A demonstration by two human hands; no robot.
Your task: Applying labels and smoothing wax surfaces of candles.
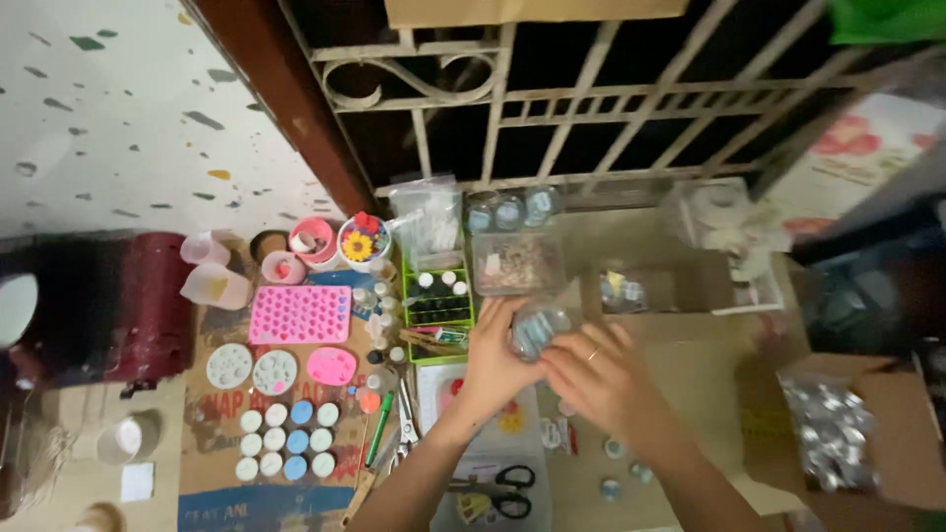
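Note:
Both hands meet at the middle of a cluttered work surface. My left hand (pixel 496 363) and my right hand (pixel 599 379) together hold a small clear plastic bag (pixel 537 328) filled with pale blue round pieces. A ring shows on a right finger. Just beyond the bag stands a clear plastic box (pixel 516 263) with brownish bits inside. A green tray of small bottles (pixel 437 299) sits left of the hands. Black-handled scissors (pixel 505 480) lie under my forearms.
A pink silicone mould (pixel 300 314), round white moulds (pixel 252 367) and rows of small white and blue discs (pixel 287 440) lie at left. Pink cups (pixel 313 241) stand behind them. A bag of shiny silver pieces (pixel 830 431) rests at right. A metal grille (pixel 552 99) stands beyond.

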